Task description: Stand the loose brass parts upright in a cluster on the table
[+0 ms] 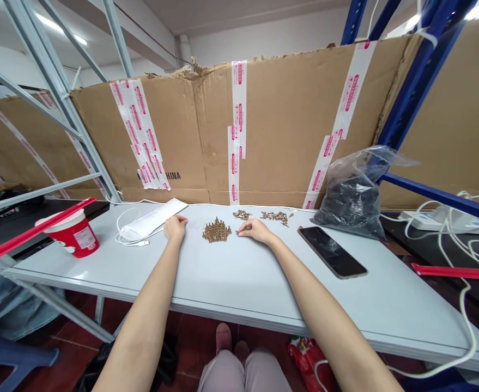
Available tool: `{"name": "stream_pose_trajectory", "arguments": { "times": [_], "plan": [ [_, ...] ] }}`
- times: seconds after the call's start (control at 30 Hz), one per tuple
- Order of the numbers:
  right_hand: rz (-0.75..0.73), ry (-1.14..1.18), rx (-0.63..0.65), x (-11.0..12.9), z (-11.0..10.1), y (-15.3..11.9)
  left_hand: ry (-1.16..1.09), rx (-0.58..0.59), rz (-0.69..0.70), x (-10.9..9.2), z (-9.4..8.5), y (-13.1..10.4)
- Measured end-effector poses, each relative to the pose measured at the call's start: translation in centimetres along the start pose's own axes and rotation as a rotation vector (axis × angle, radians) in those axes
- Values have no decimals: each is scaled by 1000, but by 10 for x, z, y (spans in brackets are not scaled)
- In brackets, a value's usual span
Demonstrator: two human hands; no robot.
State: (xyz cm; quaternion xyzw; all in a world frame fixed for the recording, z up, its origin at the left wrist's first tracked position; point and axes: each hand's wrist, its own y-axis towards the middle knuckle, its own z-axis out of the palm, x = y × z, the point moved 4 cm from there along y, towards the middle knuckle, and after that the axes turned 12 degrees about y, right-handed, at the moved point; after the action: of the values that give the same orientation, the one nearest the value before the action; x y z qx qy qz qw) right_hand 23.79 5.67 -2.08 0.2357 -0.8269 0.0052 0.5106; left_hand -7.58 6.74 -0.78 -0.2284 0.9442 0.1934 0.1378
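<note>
right fingers [246, 226] tight around small piece [236, 232]

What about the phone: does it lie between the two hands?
No, the phone lies right of the right hand; the golden pile lies between that and the left hand.

On 1 table [223, 277] there are 3 groups of brass-coloured pieces [217, 232], 1 group of clear pieces [198, 223], 1 phone [332, 252], 1 cup [78, 234] and 1 plastic bag [351, 201]; single pieces are too small for counting.
</note>
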Motion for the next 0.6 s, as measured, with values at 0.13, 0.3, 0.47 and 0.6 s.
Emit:
{"name": "stream_pose_trajectory", "arguments": {
  "times": [0.13, 0.3, 0.47, 0.6],
  "plan": [
    [9, -56, -13, 3, -1, -2, 33, 2, -18, 1, 1, 0],
    [11, -91, -35, 10, 0, -5, 26, 23, 45, -3, 2, 0],
    [13, -177, -42, 22, 7, -7, 4, 57, 94, -8, 3, -1],
    [-2, -196, -64, 33, 12, -9, -7, 63, 122, -11, 2, -2]
  ]
}}
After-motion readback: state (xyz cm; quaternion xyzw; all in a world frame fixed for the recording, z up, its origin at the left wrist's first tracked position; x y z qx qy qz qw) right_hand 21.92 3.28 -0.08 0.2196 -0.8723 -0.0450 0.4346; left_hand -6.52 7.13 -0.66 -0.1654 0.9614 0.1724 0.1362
